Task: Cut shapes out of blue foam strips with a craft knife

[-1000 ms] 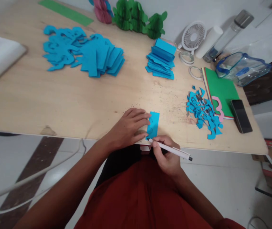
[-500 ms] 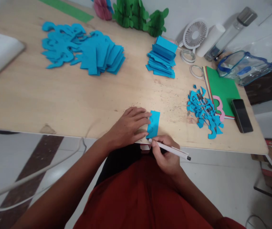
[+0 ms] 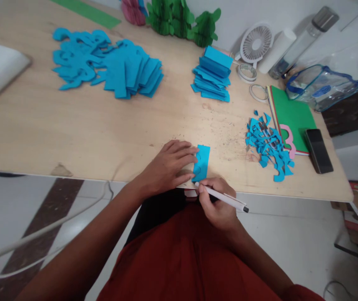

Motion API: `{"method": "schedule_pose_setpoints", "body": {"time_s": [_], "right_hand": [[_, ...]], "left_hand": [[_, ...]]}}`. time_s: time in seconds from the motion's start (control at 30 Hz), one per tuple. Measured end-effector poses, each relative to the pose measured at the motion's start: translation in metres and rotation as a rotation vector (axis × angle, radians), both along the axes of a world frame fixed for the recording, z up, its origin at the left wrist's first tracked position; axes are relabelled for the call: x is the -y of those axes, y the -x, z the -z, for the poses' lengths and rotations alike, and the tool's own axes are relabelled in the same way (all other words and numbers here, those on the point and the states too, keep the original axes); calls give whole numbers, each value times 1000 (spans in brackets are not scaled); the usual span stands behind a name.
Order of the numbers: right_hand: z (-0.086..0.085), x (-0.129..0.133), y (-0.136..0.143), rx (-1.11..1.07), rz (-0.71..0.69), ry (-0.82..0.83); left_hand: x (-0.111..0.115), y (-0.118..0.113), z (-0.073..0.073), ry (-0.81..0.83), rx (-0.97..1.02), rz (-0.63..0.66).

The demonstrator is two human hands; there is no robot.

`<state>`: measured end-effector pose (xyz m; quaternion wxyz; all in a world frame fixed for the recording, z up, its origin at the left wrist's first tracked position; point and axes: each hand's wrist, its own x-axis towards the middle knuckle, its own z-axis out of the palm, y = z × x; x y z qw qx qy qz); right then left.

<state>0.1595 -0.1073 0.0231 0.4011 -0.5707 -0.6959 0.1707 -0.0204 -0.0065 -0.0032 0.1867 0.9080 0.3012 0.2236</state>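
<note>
A small blue paper piece (image 3: pixel 203 162) with dark curved lines drawn on it lies near the table's front edge. My left hand (image 3: pixel 169 167) rests flat with its fingers spread, the fingertips on the paper's left side. A white pen (image 3: pixel 224 197) with a black end is gripped in my right hand (image 3: pixel 219 205); its tip is at the paper's lower edge. Whether the tip touches the paper cannot be made out.
Blue cut shapes (image 3: pixel 78 58) and stacked blue pieces (image 3: pixel 212 79) lie farther back on the table (image 3: pixel 103 133). Blue scraps (image 3: pixel 268 142), a pink cutout (image 3: pixel 288 140), green paper (image 3: pixel 293 117) and a phone (image 3: pixel 318 150) are at the right. A small fan (image 3: pixel 256 44) stands behind.
The whole view has shifted very slightly. Both hands, the pen and the paper keep nearly the same places.
</note>
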Motion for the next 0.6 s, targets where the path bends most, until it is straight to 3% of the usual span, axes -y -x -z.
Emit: {"method": "schedule_pose_setpoints", "body": {"time_s": [0.6], "right_hand": [[2,3,-9,16,51,40]], "left_hand": [[0,0,0,16,-30,6]]}}
